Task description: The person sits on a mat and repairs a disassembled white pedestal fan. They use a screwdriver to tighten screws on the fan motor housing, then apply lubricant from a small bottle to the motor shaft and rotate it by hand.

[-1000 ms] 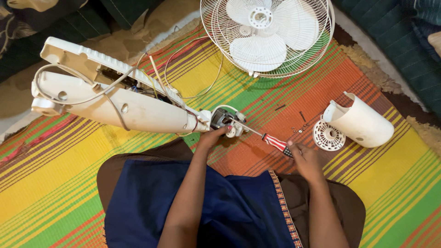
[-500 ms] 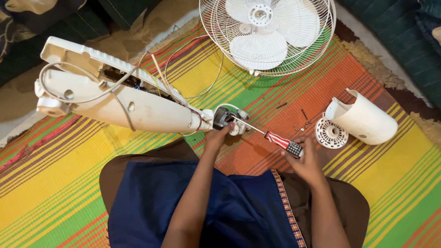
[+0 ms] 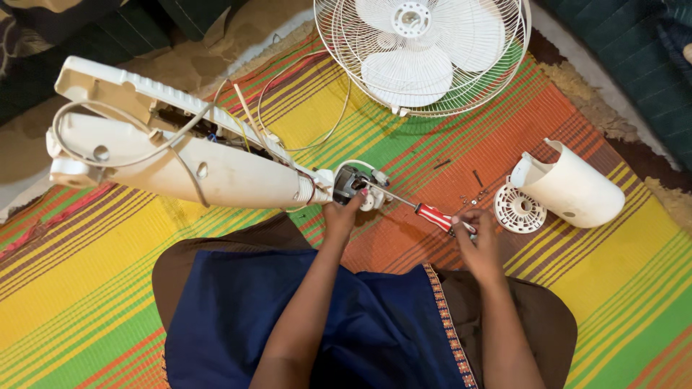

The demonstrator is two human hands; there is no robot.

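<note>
- The left hand (image 3: 340,215) has its grip clamped on the small dark fan motor (image 3: 351,183), fingers curled up against the motor's near side
- The motor sits at the narrow end of the white fan stand (image 3: 216,173), which lies tilted on its side and stretches away to the left of the motor, its casing split open with thin wires (image 3: 252,126) showing along the gap
- The right hand (image 3: 478,238) has its grip closed round the red-and-white handle of the screwdriver (image 3: 431,215), to the right of the motor and slightly nearer the person
- The screwdriver's metal shaft slants up and left from the handle, and its tip meets the right side of the motor
- A white cylindrical motor cover (image 3: 573,187) lies on its side well to the right of the motor, with a round white vented cap (image 3: 519,210) touching its left end
- A few small dark screws (image 3: 472,189) lie loose between the motor and the vented cap
- The white fan cage (image 3: 422,54), blades inside, lies flat beyond the motor, up and to the right
- Everything rests on a striped woven mat (image 3: 86,288) in yellow, green and orange; the person's blue-clothed lap is just below the motor
</note>
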